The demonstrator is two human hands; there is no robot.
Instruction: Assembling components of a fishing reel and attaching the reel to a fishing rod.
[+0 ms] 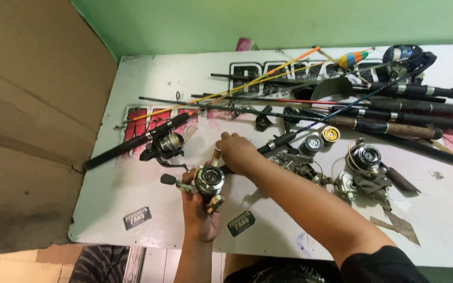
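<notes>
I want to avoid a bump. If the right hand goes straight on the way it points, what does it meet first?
Probably the fishing reel mounted on the black rod, up and left of the right hand. Depth is unclear, so it might pass above.

You are looking down on a white table (148,220) with printed lettering, carrying: a black rod with mounted reel (148,139) lying at left; a bundle of rods (405,107) resting along the right; a loose spinning reel (365,160); two spools, silver (311,144) and yellow (330,134); two dark stickers (137,218) sitting near the front edge.

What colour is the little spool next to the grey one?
The small spool is yellow-gold, seen in the head view on the white table.
</notes>
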